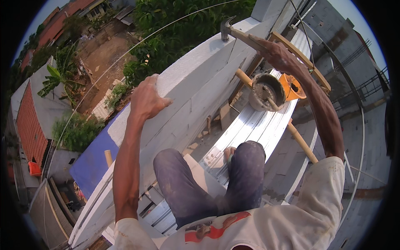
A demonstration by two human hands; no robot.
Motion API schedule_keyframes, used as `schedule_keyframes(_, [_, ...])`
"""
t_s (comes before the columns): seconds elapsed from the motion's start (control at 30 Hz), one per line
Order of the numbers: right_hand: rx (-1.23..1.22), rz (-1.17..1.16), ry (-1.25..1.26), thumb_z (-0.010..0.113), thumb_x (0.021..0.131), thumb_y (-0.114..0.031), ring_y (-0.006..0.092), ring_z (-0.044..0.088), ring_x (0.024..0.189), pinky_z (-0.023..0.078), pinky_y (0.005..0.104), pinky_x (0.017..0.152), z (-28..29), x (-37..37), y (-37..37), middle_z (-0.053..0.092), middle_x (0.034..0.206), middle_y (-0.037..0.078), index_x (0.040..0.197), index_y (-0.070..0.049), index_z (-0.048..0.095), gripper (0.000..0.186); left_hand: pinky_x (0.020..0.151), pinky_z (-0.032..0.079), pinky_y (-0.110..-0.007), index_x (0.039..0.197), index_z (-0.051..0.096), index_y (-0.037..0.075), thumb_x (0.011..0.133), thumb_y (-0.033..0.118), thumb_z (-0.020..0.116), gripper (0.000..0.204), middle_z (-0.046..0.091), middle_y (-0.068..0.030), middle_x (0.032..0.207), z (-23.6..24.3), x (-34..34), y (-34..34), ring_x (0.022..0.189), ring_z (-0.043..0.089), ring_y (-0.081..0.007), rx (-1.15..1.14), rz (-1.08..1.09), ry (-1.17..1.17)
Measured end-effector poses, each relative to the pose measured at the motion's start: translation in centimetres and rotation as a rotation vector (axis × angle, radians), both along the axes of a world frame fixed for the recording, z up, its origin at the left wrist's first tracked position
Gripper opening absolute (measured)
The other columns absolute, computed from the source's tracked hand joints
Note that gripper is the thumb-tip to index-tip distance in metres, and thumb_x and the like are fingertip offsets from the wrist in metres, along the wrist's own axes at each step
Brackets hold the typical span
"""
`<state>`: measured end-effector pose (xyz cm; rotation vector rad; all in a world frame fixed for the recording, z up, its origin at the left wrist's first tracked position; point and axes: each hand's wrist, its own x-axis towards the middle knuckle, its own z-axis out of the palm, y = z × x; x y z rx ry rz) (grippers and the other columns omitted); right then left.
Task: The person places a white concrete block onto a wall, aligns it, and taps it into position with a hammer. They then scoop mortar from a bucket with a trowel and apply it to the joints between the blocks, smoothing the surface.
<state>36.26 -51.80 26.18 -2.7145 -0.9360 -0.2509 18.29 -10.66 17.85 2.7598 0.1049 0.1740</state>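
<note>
A claw hammer [243, 36] is in my right hand [277, 53], which is closed round its wooden handle. Its metal head touches or hovers just over the top of a white lightweight block [196, 60], near the block's far end. My left hand [146, 98] grips the same block closer to me, thumb on top and fingers toward the outer side. Beneath the block runs the white block wall [183, 112], with joints showing between its courses.
A mortar bucket [266, 93] and an orange container [293, 86] stand on metal scaffold planks [246, 129] to my right. Wooden poles [302, 141] cross under the planks. My knees are bent close to the wall. Beyond it lie trees [175, 25] and lower ground [102, 62].
</note>
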Motion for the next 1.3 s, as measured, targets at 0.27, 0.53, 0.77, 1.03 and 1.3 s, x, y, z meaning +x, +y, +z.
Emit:
schedule_keyframes(0.27, [-0.075, -0.150, 0.217, 0.059, 0.108, -0.019, 0.0325, 0.074, 0.083, 0.054, 0.0496, 0.078, 2.9, -4.3, 4.5, 0.075, 0.097, 0.025, 0.158, -0.016, 0.049, 0.051, 0.111, 0.050, -0.045, 0.144, 0.055, -0.006, 0.071, 0.037, 0.089, 0.091, 0.064, -0.0217, 0.136, -0.7, -0.3, 1.3, 0.129, 0.061, -0.0360, 0.001, 0.015, -0.055])
schedule_keyframes(0.53, [0.067, 0.372, 0.125, 0.056, 0.108, -0.013, 0.0087, 0.052, 0.062, 0.048, 0.0328, 0.055, 4.4, -14.9, 10.5, 0.065, 0.086, 0.008, 0.161, -0.018, 0.049, 0.053, 0.094, 0.046, -0.049, 0.120, 0.065, -0.003, 0.077, 0.021, 0.078, 0.051, 0.069, -0.0200, 0.113, -3.8, -0.9, -1.4, 0.107, 0.066, -0.0329, 0.246, 0.245, -0.284])
schedule_keyframes(0.77, [-0.257, 0.815, -0.008, 0.062, 0.101, -0.007, 0.0216, 0.065, 0.069, 0.053, 0.0406, 0.062, 9.0, -24.1, 26.3, 0.075, 0.094, 0.016, 0.152, -0.018, 0.058, 0.052, 0.101, 0.037, -0.045, 0.114, 0.076, 0.015, 0.085, 0.026, 0.074, 0.031, 0.074, -0.0084, 0.115, -8.7, 3.4, -2.7, 0.128, 0.058, -0.0215, -0.150, 0.345, -0.545])
schedule_keyframes(1.03, [-0.466, 1.158, -0.323, 0.064, 0.099, -0.007, 0.0260, 0.069, 0.067, 0.056, 0.0425, 0.061, 6.4, -29.1, 36.8, 0.073, 0.085, 0.015, 0.151, -0.024, 0.059, 0.056, 0.101, 0.037, -0.045, 0.114, 0.075, 0.015, 0.086, 0.026, 0.073, 0.031, 0.073, -0.0090, 0.117, -5.5, 1.8, -3.0, 0.128, 0.058, -0.0220, -0.095, 0.348, -0.359])
schedule_keyframes(1.3, [-1.017, 0.951, -0.501, 0.066, 0.092, -0.009, 0.0321, 0.077, 0.074, 0.065, 0.0416, 0.065, 3.1, -30.4, 41.3, 0.074, 0.079, 0.013, 0.127, -0.020, 0.074, 0.038, 0.102, 0.036, -0.045, 0.115, 0.075, 0.015, 0.086, 0.025, 0.072, 0.030, 0.072, -0.0095, 0.119, -4.6, 1.3, -3.9, 0.127, 0.058, -0.0225, -0.143, 0.325, -0.374])
